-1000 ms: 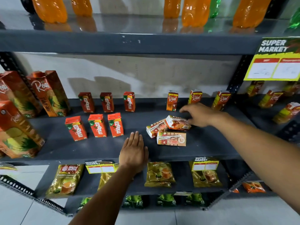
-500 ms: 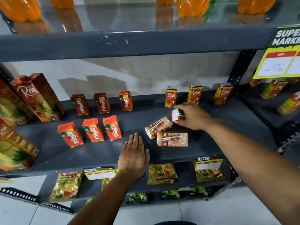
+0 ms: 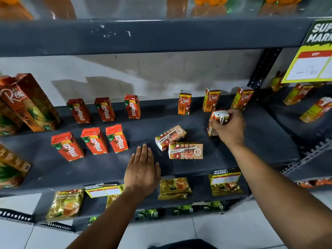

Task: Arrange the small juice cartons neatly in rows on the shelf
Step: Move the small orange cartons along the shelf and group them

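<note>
My right hand [image 3: 229, 127] grips a small Real juice carton [image 3: 215, 123], held upright on the grey shelf [image 3: 100, 169] in front of the back row. Two more small Real cartons lie flat mid-shelf: one tilted [image 3: 170, 137], one nearer the edge [image 3: 186, 150]. Three Real cartons [image 3: 184, 105] stand along the back right. Six red Maaza cartons stand in two rows at the left, back row [image 3: 104, 109] and front row [image 3: 94, 141]. My left hand [image 3: 142, 169] rests flat on the shelf's front edge, fingers together, holding nothing.
Large Real pineapple cartons [image 3: 27, 103] stand at the far left. A yellow price sign [image 3: 312, 56] hangs at the upper right. Orange bottles sit on the shelf above. Gold packets [image 3: 175, 188] lie on the shelf below. More small cartons [image 3: 316, 110] fill the neighbouring rack.
My right hand has lifted one carton off the flat pile, turned it upright and carried it right and back. The left hand stays flat on the shelf edge.
</note>
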Demonstrator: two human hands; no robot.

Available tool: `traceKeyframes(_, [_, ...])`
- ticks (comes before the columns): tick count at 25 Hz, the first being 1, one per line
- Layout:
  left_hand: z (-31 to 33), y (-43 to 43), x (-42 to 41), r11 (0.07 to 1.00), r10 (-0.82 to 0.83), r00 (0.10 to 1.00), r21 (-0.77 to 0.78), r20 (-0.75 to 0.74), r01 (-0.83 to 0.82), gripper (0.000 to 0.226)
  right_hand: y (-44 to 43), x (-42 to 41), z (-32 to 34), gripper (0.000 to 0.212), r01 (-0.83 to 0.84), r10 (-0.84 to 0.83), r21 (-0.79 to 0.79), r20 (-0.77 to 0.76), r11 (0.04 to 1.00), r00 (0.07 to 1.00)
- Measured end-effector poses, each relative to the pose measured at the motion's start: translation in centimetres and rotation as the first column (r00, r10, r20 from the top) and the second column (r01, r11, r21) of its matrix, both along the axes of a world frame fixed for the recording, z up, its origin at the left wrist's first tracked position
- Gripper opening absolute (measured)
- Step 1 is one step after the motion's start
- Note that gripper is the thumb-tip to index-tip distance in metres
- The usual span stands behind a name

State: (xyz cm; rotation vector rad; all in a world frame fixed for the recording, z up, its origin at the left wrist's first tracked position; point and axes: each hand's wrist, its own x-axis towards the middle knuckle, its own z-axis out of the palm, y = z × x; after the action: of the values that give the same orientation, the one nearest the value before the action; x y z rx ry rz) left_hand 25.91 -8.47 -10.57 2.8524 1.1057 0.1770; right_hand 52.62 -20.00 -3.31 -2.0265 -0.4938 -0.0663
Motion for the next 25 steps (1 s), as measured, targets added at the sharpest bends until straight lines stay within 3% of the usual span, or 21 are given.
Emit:
traceKeyframes(3, [0.1,-0.1,-0.1,1.0,0.013,1.0,-0.003,-0.001,-0.013,0.077,-1.1,1.3,0.8,0.078,-0.151,0.149,-0.157,-0.028,0.976,0.988])
traceKeyframes(5, [0.2,-0.2,0.0,1.0,0.021,1.0,0.009,0.011,-0.022,0.077,-1.9,3.6,3.0,0.075,-0.361,0.397,-0.274,0.089,0.892,0.914])
traceKeyframes(6, [0.2,-0.2,0.1,1.0,0.025,1.0,0.007,0.011,-0.025,0.077,-2.2,5.0,4.5,0.076,-0.455,0.565,-0.441,0.154,0.773,0.811])
traceKeyframes(8, [0.3,-0.3,0.2,0.999,0.033,0.999,0.003,-0.002,-0.033,0.077,-2.2,5.9,7.0,0.082,-0.414,0.803,-0.828,0.07,0.377,0.591])
traceKeyframes(9, [0.3,-0.3,0.2,0.999,0.038,0.999,0.008,-0.003,-0.038,0.078,-1.9,5.9,7.8,0.079,-0.367,0.833,-0.906,-0.028,0.213,0.553])
traceKeyframes(11, [0.4,-0.4,0.3,0.999,0.048,0.999,0.009,-0.004,-0.048,0.078,-1.1,5.8,9.1,0.052,-0.36,0.844,-0.93,-0.13,0.079,0.52])
traceKeyframes(14, [0.4,-0.5,0.3,0.998,0.057,0.998,0.013,-0.018,-0.057,0.078,-0.1,6.2,10.1,0.05,-0.305,0.859,-0.952,-0.133,0.028,0.495])
traceKeyframes(17, [0.5,-0.6,0.3,0.998,0.062,0.998,0.011,-0.023,-0.062,0.079,0.4,6.9,10.4,0.046,-0.288,0.797,-0.952,-0.093,0.104,0.596])
traceKeyframes(20, [0.6,-0.7,0.3,0.998,0.057,0.998,0.01,-0.02,-0.057,0.08,0.2,6.9,9.6,0.055,-0.302,0.702,-0.937,-0.095,0.178,0.706])
traceKeyframes(23, [0.6,-0.6,0.3,0.998,0.058,0.998,0.009,-0.015,-0.058,0.079,-0.4,6.1,9.2,0.035,-0.343,0.645,-0.916,-0.137,0.205,0.752])
traceKeyframes(25, [0.5,-0.6,0.3,0.998,0.057,0.998,0.011,-0.023,-0.056,0.078,-0.8,6.0,9.4,0.035,-0.35,0.605,-0.904,-0.14,0.244,0.784])
